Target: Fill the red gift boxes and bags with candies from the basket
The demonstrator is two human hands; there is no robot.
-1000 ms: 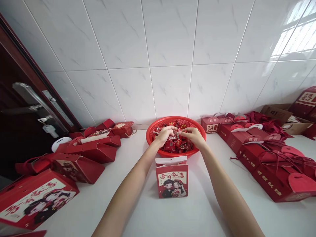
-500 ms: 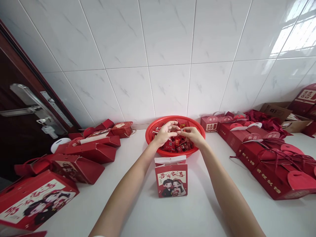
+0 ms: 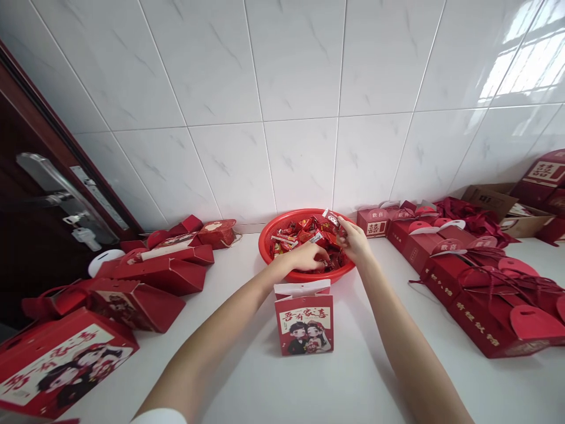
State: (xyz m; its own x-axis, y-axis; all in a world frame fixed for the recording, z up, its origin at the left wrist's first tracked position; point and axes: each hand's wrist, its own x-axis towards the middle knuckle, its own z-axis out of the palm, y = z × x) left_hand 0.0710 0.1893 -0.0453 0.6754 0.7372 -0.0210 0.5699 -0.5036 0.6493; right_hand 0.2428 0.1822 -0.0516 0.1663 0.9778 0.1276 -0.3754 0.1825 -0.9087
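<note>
The right hand (image 3: pixel 354 240) has its grip pinching 1 wrapped candy (image 3: pixel 331 218) above the red basket (image 3: pixel 266 240); the left hand (image 3: pixel 310 257) reaches into the basket's near side, fingers curled down among sweets (image 3: pixel 304 235), its grip's closure unclear.

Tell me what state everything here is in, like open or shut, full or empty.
Red basket, holding many wrapped candies
Small picture box, upright, top flaps apart
Right hand, holding a candy packet
Left hand, in the basket among the candies
Cardboard carton, open
Door, cannot tell whether shut
Keys, hanging from the door
</note>
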